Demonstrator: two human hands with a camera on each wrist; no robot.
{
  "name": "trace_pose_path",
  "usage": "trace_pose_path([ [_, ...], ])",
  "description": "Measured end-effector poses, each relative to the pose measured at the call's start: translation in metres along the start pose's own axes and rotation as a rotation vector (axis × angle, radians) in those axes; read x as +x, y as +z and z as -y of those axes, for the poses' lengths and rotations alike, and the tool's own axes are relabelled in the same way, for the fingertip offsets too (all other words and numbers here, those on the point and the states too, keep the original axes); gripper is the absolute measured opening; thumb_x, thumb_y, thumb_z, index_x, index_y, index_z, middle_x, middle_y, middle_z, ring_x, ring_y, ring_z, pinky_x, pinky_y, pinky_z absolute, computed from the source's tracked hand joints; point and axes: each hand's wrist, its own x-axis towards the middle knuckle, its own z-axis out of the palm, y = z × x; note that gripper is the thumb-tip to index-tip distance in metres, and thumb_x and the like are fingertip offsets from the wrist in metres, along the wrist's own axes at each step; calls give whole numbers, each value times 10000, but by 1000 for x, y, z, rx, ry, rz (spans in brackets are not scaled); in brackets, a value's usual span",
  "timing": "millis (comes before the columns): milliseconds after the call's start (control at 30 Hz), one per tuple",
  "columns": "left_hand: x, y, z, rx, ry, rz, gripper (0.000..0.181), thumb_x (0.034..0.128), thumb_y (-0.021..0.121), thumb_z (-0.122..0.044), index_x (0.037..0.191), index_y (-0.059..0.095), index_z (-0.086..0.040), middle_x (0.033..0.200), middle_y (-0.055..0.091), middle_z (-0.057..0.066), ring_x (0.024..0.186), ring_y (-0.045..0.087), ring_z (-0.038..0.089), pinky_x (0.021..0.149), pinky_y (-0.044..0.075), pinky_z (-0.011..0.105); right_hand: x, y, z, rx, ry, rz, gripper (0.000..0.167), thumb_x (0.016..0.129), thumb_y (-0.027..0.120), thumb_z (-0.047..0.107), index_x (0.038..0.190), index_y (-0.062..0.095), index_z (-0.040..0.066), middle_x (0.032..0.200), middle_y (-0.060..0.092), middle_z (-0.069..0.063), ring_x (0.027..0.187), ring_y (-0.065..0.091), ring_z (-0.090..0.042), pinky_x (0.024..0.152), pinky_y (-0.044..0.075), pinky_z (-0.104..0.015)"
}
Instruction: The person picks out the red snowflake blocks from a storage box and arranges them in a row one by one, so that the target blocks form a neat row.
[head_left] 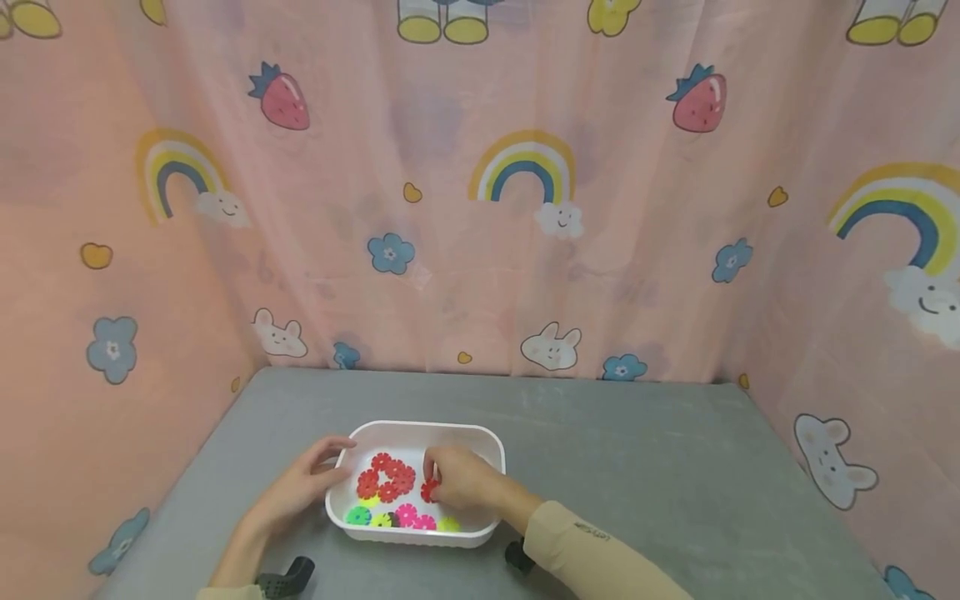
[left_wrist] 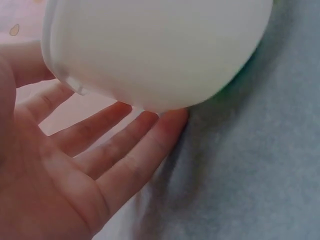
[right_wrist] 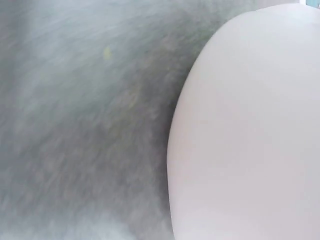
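Observation:
A white plastic tub (head_left: 420,538) stands on the grey table. Around its left end, my left hand (head_left: 311,477) holds the rim; in the left wrist view the fingers (left_wrist: 142,155) lie against the outer wall, with the thumb over the edge. Inside the tub, my right hand (head_left: 463,478) pinches a red snowflake-disc building piece (head_left: 429,492). Left of it lies a ring of red snowflake discs (head_left: 403,477). Pink discs (head_left: 406,515), a green disc (head_left: 358,516) and yellow ones (head_left: 382,520) lie along the near side. The right wrist view shows the tub's wall (right_wrist: 250,130), not the hand.
The grey tabletop (head_left: 637,483) extends around the tub. A pink patterned curtain (head_left: 465,283) encloses the back and both sides. Dark wrist devices show at the left wrist (head_left: 287,578) and beneath the right sleeve (head_left: 519,556).

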Motion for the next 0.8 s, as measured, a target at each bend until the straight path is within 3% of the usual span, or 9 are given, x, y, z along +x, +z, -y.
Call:
trace_pose_path([
  [233,0,0,0,-30,-8,8,456,983,680,-225,1391,514,-104,1518,395,247,1303,515,451,886,581,486,-9,-12,1,15,-52,-20,200,849,779,90,897,612,190,754,557,69,694,525,-100,620,457,-240],
  [467,-3,0,-3,-2,3,18,454,989,669,-217,1393,504,-90,1528,368,280,1322,482,496,894,575,503,-19,-30,-1,34,-129,-81,207,854,781,57,932,618,159,738,549,75,664,514,-80,582,469,-207],
  [800,-4,-2,-3,28,3,18,470,990,669,-236,1398,497,-78,1509,388,288,1294,512,484,903,569,518,-32,-58,-26,119,-78,-176,172,905,726,40,1011,621,126,764,558,13,654,532,-143,536,496,-234],
])
